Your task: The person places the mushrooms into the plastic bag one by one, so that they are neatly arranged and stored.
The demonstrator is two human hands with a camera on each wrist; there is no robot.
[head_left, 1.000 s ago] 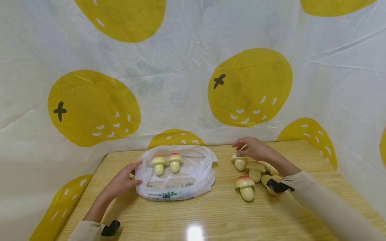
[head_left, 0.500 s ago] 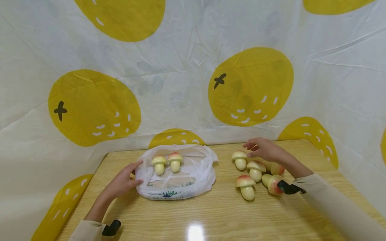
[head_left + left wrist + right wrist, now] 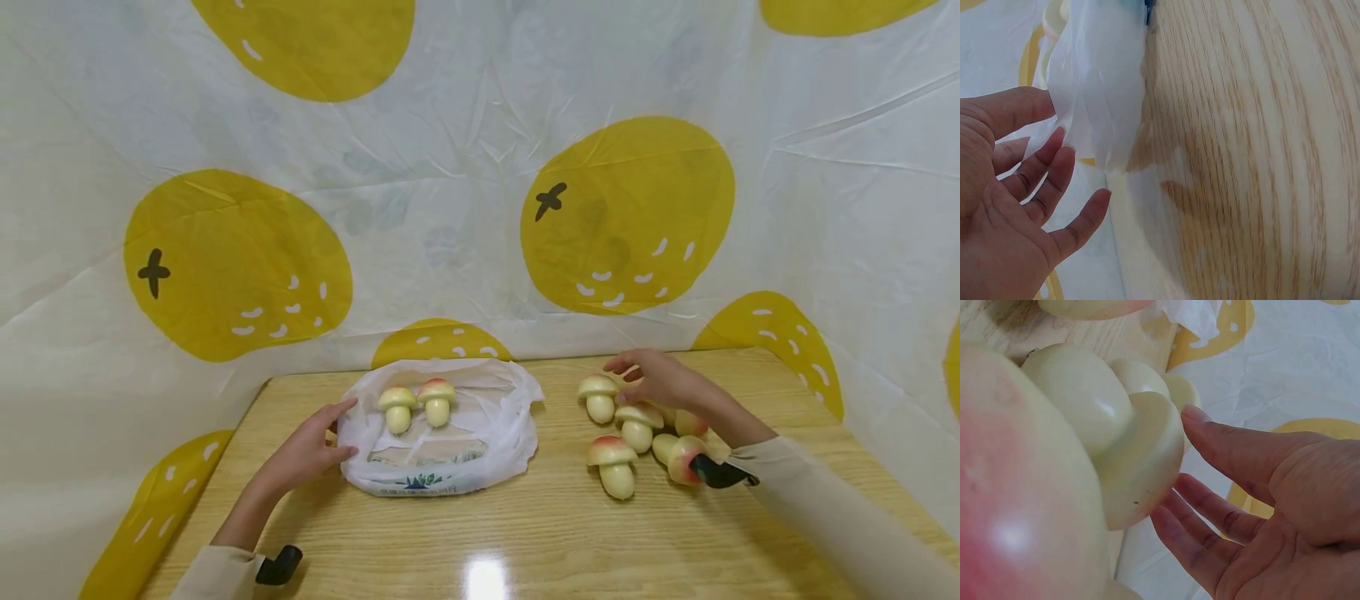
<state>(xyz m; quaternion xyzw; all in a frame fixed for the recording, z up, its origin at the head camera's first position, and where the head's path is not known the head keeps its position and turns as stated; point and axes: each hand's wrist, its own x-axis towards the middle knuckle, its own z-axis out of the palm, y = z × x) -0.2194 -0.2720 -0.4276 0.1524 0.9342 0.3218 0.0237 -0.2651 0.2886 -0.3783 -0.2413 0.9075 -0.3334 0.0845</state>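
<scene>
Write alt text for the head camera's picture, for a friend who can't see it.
A person's left hand touches the edge of an open white plastic bag holding two pale mushrooms on a wooden table; the right hand is at a cluster of at least five more. Pale cloth printed with big yellow shapes hangs behind.

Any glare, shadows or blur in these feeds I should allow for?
Head view: a bright white glare patch on the table, at the bottom edge. Left wrist view: shadows on the wood to the right of the left hand and bag. Right wrist view: shiny highlights on the mushrooms; the reddish mushroom looks soft and is cut off at left.
</scene>
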